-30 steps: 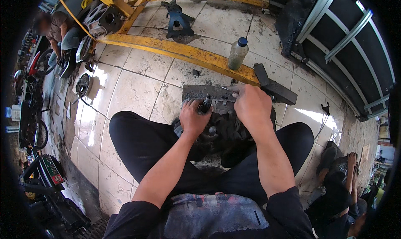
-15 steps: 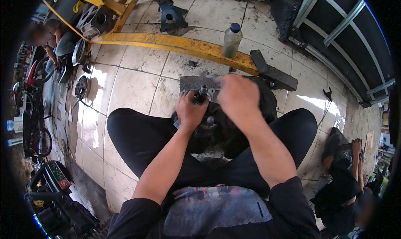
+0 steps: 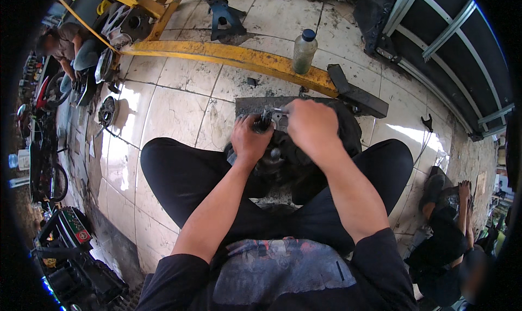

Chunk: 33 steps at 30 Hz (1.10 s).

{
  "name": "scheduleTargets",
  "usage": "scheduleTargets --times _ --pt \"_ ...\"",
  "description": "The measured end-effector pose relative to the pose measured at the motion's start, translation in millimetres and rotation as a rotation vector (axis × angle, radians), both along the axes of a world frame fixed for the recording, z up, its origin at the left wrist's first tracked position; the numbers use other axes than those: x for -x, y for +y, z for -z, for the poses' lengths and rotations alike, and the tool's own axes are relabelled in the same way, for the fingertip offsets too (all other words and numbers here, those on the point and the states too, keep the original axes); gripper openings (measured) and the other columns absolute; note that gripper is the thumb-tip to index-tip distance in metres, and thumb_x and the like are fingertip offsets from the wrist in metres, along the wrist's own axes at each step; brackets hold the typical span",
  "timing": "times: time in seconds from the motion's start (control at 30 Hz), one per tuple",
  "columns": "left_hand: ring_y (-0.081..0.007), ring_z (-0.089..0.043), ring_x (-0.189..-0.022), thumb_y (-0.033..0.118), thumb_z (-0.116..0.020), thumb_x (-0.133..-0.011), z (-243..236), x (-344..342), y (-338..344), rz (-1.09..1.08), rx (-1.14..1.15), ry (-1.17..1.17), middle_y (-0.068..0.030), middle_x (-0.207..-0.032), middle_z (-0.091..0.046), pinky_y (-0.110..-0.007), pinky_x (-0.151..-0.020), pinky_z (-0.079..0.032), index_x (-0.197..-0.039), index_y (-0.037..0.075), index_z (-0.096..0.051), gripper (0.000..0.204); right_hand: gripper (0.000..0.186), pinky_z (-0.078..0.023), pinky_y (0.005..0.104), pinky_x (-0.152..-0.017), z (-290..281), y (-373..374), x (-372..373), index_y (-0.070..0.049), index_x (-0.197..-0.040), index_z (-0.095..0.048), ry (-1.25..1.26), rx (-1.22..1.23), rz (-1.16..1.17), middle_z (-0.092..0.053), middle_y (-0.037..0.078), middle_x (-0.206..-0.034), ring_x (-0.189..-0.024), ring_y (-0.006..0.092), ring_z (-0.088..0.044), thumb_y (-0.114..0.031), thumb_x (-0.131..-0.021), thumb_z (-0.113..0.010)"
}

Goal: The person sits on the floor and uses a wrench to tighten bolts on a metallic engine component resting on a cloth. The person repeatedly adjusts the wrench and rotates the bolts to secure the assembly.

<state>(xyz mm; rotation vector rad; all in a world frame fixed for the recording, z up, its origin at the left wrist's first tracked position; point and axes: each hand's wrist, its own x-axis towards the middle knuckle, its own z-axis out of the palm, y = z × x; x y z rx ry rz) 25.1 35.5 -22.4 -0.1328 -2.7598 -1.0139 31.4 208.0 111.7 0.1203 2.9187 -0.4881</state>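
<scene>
My left hand is wrapped round a dark, ribbed metal shaft that stands up between thumb and fingers. From my closed right hand a thin shiny metal tool sticks out leftward, its tip at or close to the shaft's top. My right palm hides the rest of the tool, so its kind is unclear. Both hands are over a dark metal plate on the floor. Below them, between my knees, a greasy dark machine part with a rounded knob is partly covered by my hands.
A yellow steel beam crosses ahead, bearing a bottle with a blue cap. Beyond it stands a blue metal stand. A round part lies on the tiles at left. Two other people sit nearby, far left and lower right.
My right hand has shifted slightly right and down, less blurred now, and the thin tool shows more clearly beside the shaft. My left hand keeps its grip almost in place.
</scene>
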Motion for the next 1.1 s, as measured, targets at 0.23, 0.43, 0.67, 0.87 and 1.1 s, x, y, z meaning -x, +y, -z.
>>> scheduleTargets --times 0.23,0.43,0.67,0.87,1.1 --pt "-0.0385 -0.067 -0.102 0.031 -0.086 -0.074 -1 -1 -2 -0.014 0.003 0.022 -0.0147 -0.097 -0.074 -0.047 -0.094 -0.053 -0.099 0.008 -0.077 0.035 0.023 -0.058 0.0499 -0.083 -8 -13 13 -0.013 -0.101 -0.081 -0.104 -0.095 -0.035 -0.076 0.018 -0.094 -0.093 0.0375 -0.075 -0.015 -0.086 -0.064" --pt "-0.0377 -0.067 -0.102 0.034 -0.088 -0.073 -1 -1 -5 0.001 0.01 -0.017 -0.0155 -0.101 -0.072 -0.047 -0.092 -0.053 -0.1 0.005 -0.077 0.042 0.023 -0.06 0.0498 -0.078 -48 8 31 -0.008 -0.09 -0.08 0.013 -0.14 -0.138 -0.078 0.017 -0.093 -0.091 0.0357 -0.077 -0.017 -0.089 -0.059" --pt "-0.0384 -0.066 -0.104 0.038 -0.087 -0.073 0 -2 -5 -0.003 -0.004 0.016 -0.0163 -0.101 -0.072 -0.048 -0.092 -0.053 -0.098 0.005 -0.076 0.043 0.016 -0.061 0.0457 -0.074 -35 -20 51 -0.011 -0.088 -0.081 0.073 -0.34 -0.353 -0.079 0.011 -0.088 -0.085 0.0291 -0.078 -0.015 -0.085 -0.066" --pt "-0.038 -0.065 -0.113 0.036 -0.086 -0.073 -8 -4 -5 -0.005 -0.044 -0.041 -0.017 -0.105 -0.074 -0.047 -0.099 -0.053 -0.099 0.006 -0.076 0.041 0.011 -0.061 0.045 -0.07 -41 -37 58 -0.007 -0.076 -0.079 0.159 -0.486 -0.644 -0.077 0.014 -0.08 -0.079 0.0305 -0.078 -0.011 -0.078 -0.069" --pt "-0.0367 -0.067 -0.108 0.032 -0.085 -0.073 -8 0 -10 0.032 -0.088 -0.033 -0.0139 -0.106 -0.074 -0.046 -0.095 -0.054 -0.097 0.007 -0.077 0.036 0.017 -0.061 0.0442 -0.075 -60 -46 88 -0.009 -0.091 -0.081 -0.168 -0.56 -0.729 -0.079 0.012 -0.094 -0.09 0.0312 -0.078 -0.015 -0.081 -0.069"
